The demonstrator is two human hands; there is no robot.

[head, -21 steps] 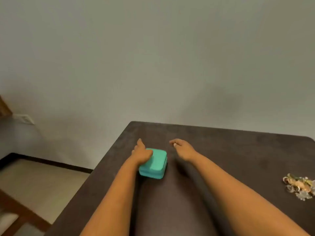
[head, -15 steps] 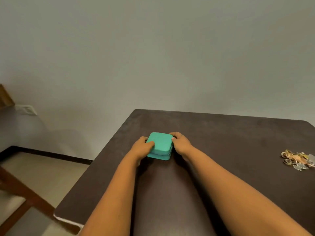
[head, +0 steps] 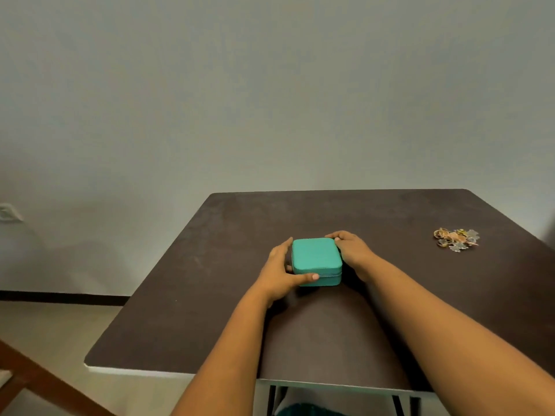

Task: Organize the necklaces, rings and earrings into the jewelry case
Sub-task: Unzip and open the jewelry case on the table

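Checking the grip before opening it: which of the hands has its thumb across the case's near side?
The left hand: its thumb lies along the teal case's front; the right hand grips the right edge.

A plain room, likely a home: dark table [head: 234, 250] against a bare grey wall [head: 270, 100], tiled floor [head: 54, 331].

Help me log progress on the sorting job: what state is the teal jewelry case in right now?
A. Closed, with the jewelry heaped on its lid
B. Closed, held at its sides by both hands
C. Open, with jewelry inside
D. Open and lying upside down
B. The jewelry case sits closed on the table, with the left hand and right hand gripping its sides; the jewelry pile lies apart, far to the right.
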